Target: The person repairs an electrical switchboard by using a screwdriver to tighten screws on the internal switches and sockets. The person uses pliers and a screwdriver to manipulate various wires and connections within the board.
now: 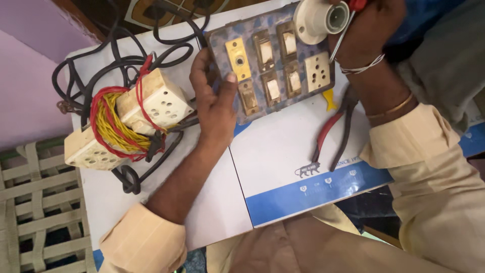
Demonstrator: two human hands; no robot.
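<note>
Close head-worn view, steeply down onto lap

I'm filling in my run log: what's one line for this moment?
left hand: grips switchboard edge | right hand: holds screwdriver at lamp holder | pliers: lying on white board

A flat white cardboard box [283, 151] lies across the middle of the frame and carries the work. A blue band [323, 194] runs along its near edge at lower centre-right, bearing small white round marks and lettering. Just above the band sits a small dark animal emblem [307, 170] beside a line of dark print. A second white panel [217, 202] adjoins it on the left, parted by a thin dark seam
</note>
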